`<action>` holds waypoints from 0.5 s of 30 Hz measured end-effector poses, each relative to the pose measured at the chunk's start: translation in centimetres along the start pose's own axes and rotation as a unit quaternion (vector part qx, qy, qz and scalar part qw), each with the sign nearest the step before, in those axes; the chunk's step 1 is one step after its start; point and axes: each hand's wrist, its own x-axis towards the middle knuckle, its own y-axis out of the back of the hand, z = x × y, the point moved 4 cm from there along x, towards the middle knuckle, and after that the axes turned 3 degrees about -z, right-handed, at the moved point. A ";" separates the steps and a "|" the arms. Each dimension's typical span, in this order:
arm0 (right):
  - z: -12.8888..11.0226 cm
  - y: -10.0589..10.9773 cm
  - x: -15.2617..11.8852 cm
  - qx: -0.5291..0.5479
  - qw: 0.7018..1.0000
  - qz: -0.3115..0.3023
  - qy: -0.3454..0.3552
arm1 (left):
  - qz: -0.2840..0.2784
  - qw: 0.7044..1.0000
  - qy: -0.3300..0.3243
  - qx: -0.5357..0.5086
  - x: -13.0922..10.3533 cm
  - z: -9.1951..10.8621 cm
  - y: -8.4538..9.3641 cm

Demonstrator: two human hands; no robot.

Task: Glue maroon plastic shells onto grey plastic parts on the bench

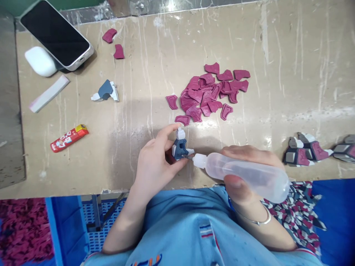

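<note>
Between its thumb and fingers, my left hand [154, 160] holds a small dark blue and light grey plastic part [180, 148] above the table's front edge. My right hand [249, 157] is wrapped round a translucent squeeze bottle [246, 173] lying nearly level. The bottle's white cap [199, 160] carries a thin tip that points left and meets the lower edge of the blue part, though I cannot tell if it touches. Just beyond my left hand lies a loose pile of maroon plastic pieces [195, 96]. Clear liquid shows faintly inside the bottle.
A phone [57, 35], a white case [40, 61], a pale strip [50, 94], a blue-grey part [105, 90] and a red packet [69, 138] lie left. Assembled parts [301, 151] sit right. Below are bins of maroon pieces [24, 229] and mixed parts [299, 214].
</note>
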 end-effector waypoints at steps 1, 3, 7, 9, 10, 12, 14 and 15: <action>0.0 0.0 0.0 0.002 1.000 -0.007 0.000 | 0.002 1.000 -0.001 -0.002 0.0 0.0 0.0; -0.2 -0.1 0.1 0.003 1.000 -0.018 -0.001 | 0.007 1.000 0.000 -0.006 -0.1 0.1 0.0; -0.2 0.0 0.1 -0.003 1.000 -0.005 -0.023 | 0.007 1.000 0.005 -0.007 -0.1 0.1 -0.1; -0.1 0.3 -0.1 0.003 1.000 0.010 -0.028 | 0.010 1.000 0.002 -0.008 0.0 0.1 -0.1; 0.0 0.5 -0.2 0.007 0.999 0.016 -0.029 | 0.013 1.000 0.002 -0.008 0.0 0.1 -0.1; 0.3 0.7 -0.5 0.022 0.999 0.023 -0.028 | 0.020 1.000 0.005 -0.005 0.0 0.0 0.0; 0.5 1.0 -0.7 0.034 0.999 0.032 -0.025 | 0.026 1.000 0.007 -0.003 -0.1 0.0 0.0; 0.6 1.1 -0.8 0.034 0.998 0.041 -0.024 | 0.027 1.000 0.007 -0.002 -0.1 -0.1 0.1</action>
